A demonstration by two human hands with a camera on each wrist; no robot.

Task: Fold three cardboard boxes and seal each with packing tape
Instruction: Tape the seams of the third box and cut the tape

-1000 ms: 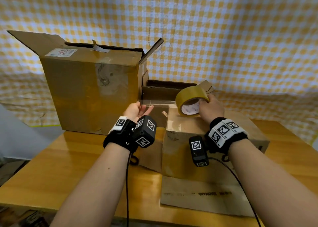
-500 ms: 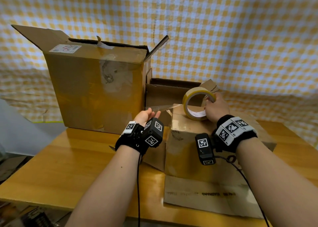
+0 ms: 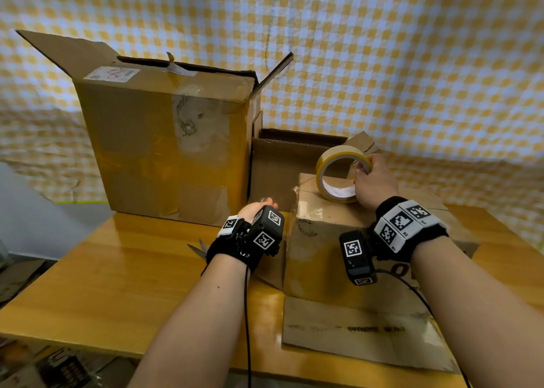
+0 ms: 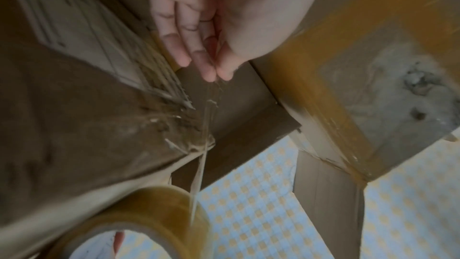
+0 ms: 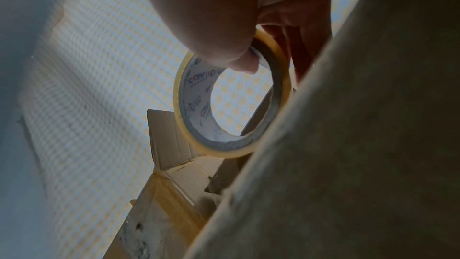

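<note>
A small closed cardboard box (image 3: 338,234) stands on the wooden table (image 3: 117,270) in front of me. On its top stands a yellow roll of packing tape (image 3: 338,164) on edge, gripped by my right hand (image 3: 363,170) with the thumb inside the core (image 5: 199,105). A clear strip of tape (image 4: 204,135) runs from the roll (image 4: 149,220) over the box's left top edge to my left hand (image 4: 216,74). That hand (image 3: 265,203) pinches the strip's free end beside the box's left side.
A large taped box (image 3: 164,140) with raised flaps stands at the back left. A smaller open box (image 3: 282,164) sits behind the small one. Flat cardboard (image 3: 368,337) lies under the small box near the table's front edge. Scissors (image 3: 197,248) lie left of my left wrist.
My left hand has come down and nearer with the tape end, from level with the box top to beside its left side. The roll has shifted right along the box top.
</note>
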